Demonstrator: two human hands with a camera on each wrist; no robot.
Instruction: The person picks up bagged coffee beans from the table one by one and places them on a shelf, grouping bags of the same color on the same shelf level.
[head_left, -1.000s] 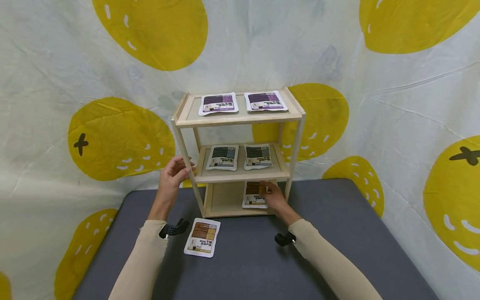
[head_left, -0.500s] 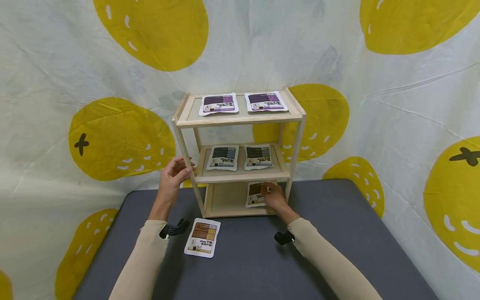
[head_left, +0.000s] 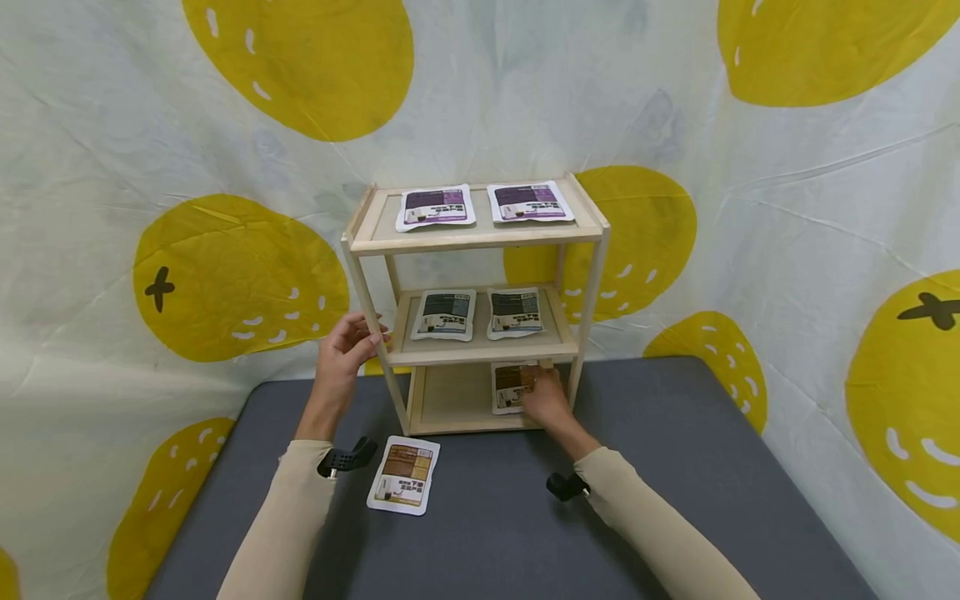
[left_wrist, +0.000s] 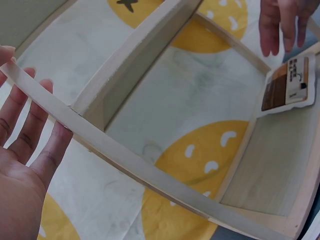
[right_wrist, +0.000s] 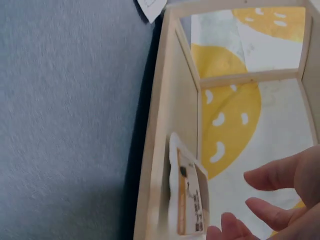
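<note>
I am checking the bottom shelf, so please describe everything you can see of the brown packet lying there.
The brown packet is a flat, white-edged pouch with a brown printed panel and a paler strip below it, probably plastic. It lies flat on the right side of the rack's bottom shelf. The right hand is over its right edge with loosely bent fingers; the right wrist view shows them just above it, so contact is uncertain. Its print is too small to read.

Pale wood shelf [head_left: 480, 237]; purple packets [head_left: 436, 206] at 12 o'clock, dark grey [head_left: 445, 313] mid-shelf, brown [head_left: 512, 387] lowest. Grey worktop [head_left: 675, 467]; white backdrop [head_left: 787, 192] with yellow blobs.
</note>
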